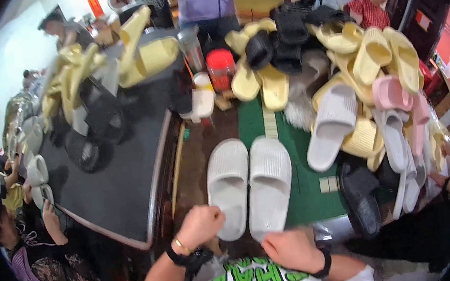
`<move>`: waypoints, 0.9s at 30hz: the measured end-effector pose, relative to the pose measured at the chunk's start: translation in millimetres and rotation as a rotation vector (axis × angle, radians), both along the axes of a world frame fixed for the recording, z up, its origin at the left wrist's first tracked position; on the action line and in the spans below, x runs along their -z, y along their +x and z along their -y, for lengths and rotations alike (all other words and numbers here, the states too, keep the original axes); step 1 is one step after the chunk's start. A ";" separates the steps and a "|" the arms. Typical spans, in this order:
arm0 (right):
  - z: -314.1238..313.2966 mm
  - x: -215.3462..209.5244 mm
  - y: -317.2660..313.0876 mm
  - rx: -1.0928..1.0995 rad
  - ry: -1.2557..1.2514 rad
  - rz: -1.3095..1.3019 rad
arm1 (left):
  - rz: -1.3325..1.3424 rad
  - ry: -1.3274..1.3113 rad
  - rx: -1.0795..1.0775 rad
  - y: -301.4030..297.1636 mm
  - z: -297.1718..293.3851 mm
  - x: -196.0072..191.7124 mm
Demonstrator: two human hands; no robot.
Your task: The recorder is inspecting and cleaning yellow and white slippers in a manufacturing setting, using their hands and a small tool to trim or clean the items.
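Slippers (249, 184), a white pair, lie side by side, long axes pointing away, heels at both closed hands: left hand (201, 225) grips one heel, right hand (291, 250) unclear.

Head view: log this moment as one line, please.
left hand: closed at heel of left white slide sandal | right hand: closed at right white slide sandal | sandal pile: right

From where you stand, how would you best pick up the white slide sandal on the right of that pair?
Probably by its heel end, from the near side. The right white slide sandal lies flat, sole down, heel toward the person, beside the right hand. Its thin heel edge pinches easily; the left white slide sandal blocks its inner side.
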State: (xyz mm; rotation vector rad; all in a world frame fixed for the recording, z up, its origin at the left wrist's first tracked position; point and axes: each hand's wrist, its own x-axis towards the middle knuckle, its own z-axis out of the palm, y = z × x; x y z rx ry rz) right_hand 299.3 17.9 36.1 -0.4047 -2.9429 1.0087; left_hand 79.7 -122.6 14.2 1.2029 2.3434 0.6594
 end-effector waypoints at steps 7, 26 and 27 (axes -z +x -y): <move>2.0 -9.8 -0.3 0.013 0.017 -0.016 | 0.008 0.084 -0.012 3.0 6.2 5.1; -11.0 8.3 -11.4 0.051 0.064 0.014 | 0.072 0.143 -0.055 -7.0 -4.3 4.6; -14.7 8.9 -14.7 0.054 0.071 -0.007 | 0.026 0.200 -0.041 -9.8 -7.5 6.2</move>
